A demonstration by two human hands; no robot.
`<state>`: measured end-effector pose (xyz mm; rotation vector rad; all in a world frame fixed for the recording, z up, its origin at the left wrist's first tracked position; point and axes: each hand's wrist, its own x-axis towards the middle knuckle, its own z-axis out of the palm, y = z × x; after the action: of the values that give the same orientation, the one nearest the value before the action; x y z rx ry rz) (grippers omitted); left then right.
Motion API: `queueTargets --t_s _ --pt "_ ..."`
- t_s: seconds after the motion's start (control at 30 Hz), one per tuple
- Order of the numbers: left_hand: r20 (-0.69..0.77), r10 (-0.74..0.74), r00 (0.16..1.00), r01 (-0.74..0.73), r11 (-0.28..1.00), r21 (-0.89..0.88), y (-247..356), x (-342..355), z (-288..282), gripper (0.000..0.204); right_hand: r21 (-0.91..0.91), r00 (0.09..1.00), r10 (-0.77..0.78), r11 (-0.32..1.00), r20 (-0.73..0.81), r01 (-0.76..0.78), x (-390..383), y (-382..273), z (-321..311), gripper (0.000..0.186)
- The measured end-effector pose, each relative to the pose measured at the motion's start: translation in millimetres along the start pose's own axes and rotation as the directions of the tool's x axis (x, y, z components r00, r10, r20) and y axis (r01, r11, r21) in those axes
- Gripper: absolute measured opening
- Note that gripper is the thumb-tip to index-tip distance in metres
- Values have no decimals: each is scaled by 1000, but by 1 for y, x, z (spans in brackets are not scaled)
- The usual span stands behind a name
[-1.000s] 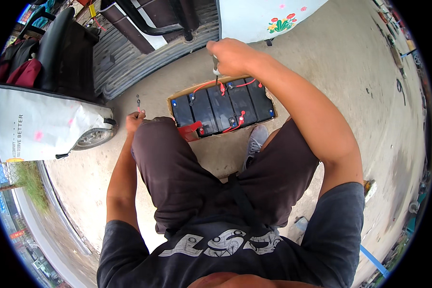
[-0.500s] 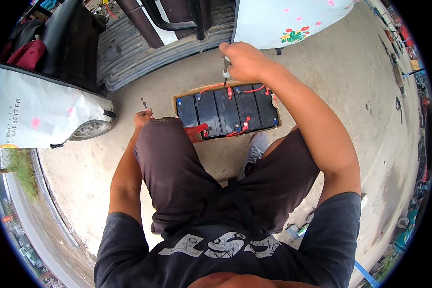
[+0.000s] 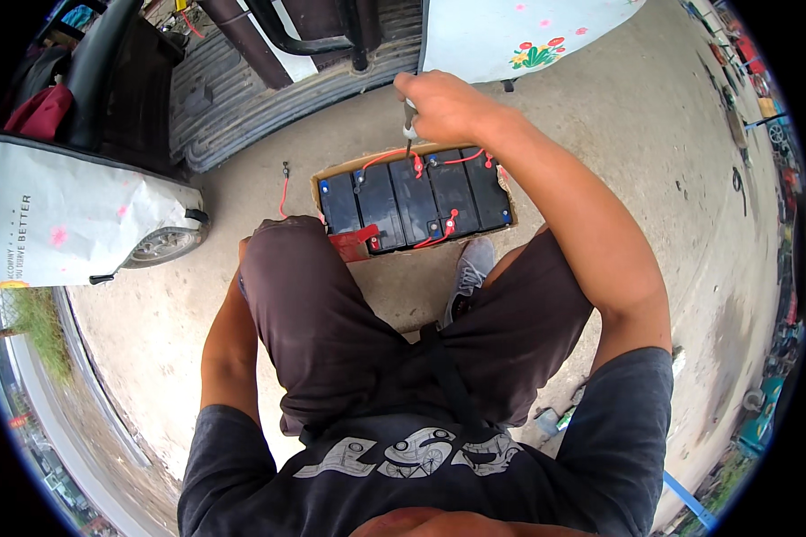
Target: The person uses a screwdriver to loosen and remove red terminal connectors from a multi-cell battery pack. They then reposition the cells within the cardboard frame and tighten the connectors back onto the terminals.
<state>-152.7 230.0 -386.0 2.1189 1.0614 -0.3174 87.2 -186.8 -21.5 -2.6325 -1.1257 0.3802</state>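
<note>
My right hand [image 3: 434,106] is closed round a screwdriver [image 3: 410,122], its shaft pointing down at a battery's top. Five black batteries [image 3: 414,210] stand side by side in a cardboard box [image 3: 315,190] on the concrete, linked by red wires [image 3: 381,154] and terminal covers. A red plastic piece [image 3: 352,242] is at the box's lower left. Beyond my left knee a red lead [image 3: 285,192] with a dark lug extends upward over the ground. My left hand [image 3: 244,247] is mostly hidden behind that knee, its fingers out of sight.
An open vehicle footwell [image 3: 287,98] lies beyond the box, flanked by white panels [image 3: 72,215] with flower prints. A wheel [image 3: 157,246], a black seat [image 3: 107,72] and maroon cloth [image 3: 40,112] are at left. Assorted items line the far right; small litter [image 3: 551,419] lies by my right hip.
My left hand has dropped back behind the knee, away from the red lead's end it held, which now shows farther up and right. My right hand stays on the screwdriver.
</note>
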Motion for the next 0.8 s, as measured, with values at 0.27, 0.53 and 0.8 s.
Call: queueTargets --t_s 0.27,0.53,0.8 --pt "-41 326 945 -324 945 39 59 -23 -65 34 -24 995 -80 997 -64 79 -14 -1 1 30" --pt "318 560 765 -563 821 -93 276 -95 -141 32 -63 998 -47 997 -35 45 -34 -1 -3 28" --pt "740 476 475 -862 420 283 389 -143 -79 39 -49 998 51 997 -34 -53 -73 4 -23 24"
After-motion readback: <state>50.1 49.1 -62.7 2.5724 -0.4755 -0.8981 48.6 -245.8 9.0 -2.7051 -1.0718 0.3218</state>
